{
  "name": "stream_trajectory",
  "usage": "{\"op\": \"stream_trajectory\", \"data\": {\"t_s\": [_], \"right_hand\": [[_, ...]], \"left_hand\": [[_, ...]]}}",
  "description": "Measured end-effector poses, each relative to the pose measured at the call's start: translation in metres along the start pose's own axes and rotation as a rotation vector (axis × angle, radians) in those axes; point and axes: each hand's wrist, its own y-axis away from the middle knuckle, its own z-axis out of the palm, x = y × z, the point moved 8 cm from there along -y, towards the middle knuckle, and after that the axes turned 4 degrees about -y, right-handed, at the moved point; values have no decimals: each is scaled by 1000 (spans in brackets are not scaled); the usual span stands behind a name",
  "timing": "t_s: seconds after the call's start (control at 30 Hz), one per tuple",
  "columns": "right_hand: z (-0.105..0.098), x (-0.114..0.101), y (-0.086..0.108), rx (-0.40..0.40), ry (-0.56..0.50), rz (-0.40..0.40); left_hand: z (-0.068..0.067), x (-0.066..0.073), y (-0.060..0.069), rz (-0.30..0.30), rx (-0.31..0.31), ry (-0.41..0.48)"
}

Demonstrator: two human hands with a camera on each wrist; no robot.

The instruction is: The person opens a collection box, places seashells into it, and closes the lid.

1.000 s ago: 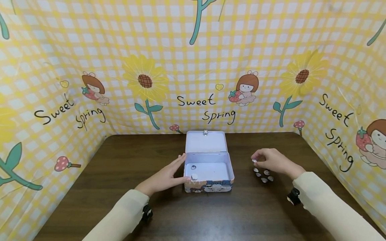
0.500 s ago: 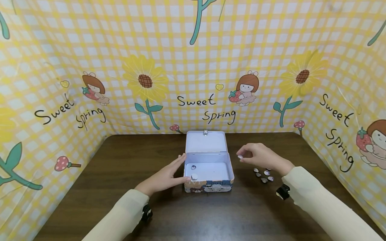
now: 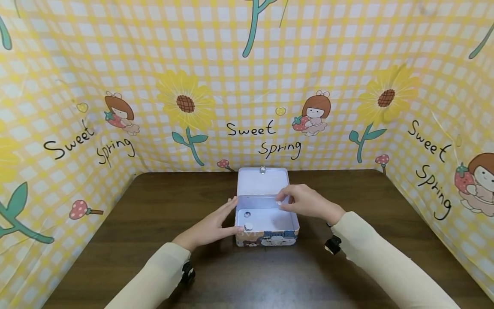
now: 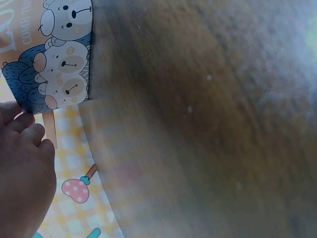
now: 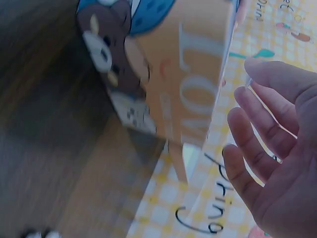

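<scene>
A metal tin box [image 3: 267, 238] with a cartoon bear print and white inside stands on the table with its lid [image 3: 263, 182] raised at the back. My left hand [image 3: 210, 225] rests against the tin's left side, fingers fairly straight and thumb at the front rim. Over the tin's right part, my right hand [image 3: 306, 201] pinches a small whitish shell-like piece [image 3: 279, 203] between thumb and index finger; only a thin edge of that piece [image 5: 248, 83] shows in the right wrist view. Inside the tin at left lie a round shell-like piece [image 3: 247, 214] and a whiter one [image 3: 248, 226].
The dark wooden table [image 3: 247, 279] is enclosed at the back and sides by a yellow checked cloth [image 3: 247, 86]. The right forearm [image 3: 370, 240] hides the spot where several shell-like pieces lay earlier.
My right hand has carried the pinched piece leftward from beside the loose pieces to over the tin. The left hand and the tin have stayed in place.
</scene>
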Motion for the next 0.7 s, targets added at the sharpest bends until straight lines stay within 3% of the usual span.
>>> {"op": "stream_trajectory", "data": {"t_s": [0.7], "right_hand": [[54, -19, -39, -70, -4, -12]], "left_hand": [[0, -2, -1, 2, 4, -16]]}}
